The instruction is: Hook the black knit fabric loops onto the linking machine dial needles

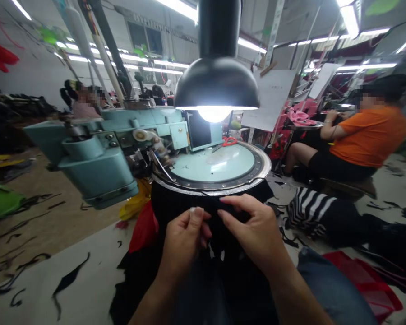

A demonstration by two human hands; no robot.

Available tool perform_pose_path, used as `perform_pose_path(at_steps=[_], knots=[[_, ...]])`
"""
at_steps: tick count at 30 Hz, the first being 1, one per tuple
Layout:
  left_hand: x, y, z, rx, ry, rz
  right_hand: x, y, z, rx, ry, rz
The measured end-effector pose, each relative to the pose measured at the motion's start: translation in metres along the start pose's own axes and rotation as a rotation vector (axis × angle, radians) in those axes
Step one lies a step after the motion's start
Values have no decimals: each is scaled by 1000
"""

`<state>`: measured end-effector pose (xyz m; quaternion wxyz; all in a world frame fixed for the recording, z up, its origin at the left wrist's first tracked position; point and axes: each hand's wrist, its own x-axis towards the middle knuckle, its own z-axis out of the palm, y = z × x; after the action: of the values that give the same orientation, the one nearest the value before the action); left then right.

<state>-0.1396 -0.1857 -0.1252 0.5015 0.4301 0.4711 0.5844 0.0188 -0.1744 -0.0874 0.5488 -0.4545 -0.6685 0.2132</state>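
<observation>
Black fabric [179, 205] hangs from the toothed rim of a round linking machine dial [257, 174] in front of me. My left hand [186, 237] is closed in a pinch just below the rim, thumb pressed on the fingers, with the black fabric in it. The dark cloth hides exactly where the fingertips grip. To the right, my right hand [252, 225] is held beside the same fabric, its thumb and forefinger apart, fingertips close to the rim. A dark strand runs along the dial's front edge.
A lit black lamp [217, 85] hangs low over the dial. The turquoise machine head [96, 169] juts out at left. Red-handled scissors [228, 142] lie at the dial's back. A person in an orange top [368, 135] sits at right, near striped cloth [311, 207]. Fabric scraps litter the floor.
</observation>
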Motion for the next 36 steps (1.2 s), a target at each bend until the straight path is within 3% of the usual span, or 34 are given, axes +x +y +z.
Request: perform_pose_path(at_steps=[5, 9, 16, 20, 25, 32, 36], knots=[[12, 1, 3, 108, -21, 88, 4, 1, 17, -42, 202, -98], [16, 4, 5, 211, -12, 151, 5, 1, 13, -99, 208, -106], [15, 4, 14, 180, -71, 152, 8, 1, 14, -121, 257, -131], [25, 2, 18, 167, -102, 134, 8, 9, 1, -176, 294, -96], [24, 2, 17, 183, -114, 95, 6, 16, -16, -117, 178, -52], [21, 1, 22, 213, -53, 129, 11, 14, -17, -48, 177, -13], [20, 1, 23, 190, -79, 106, 13, 17, -20, -16, 136, 17]])
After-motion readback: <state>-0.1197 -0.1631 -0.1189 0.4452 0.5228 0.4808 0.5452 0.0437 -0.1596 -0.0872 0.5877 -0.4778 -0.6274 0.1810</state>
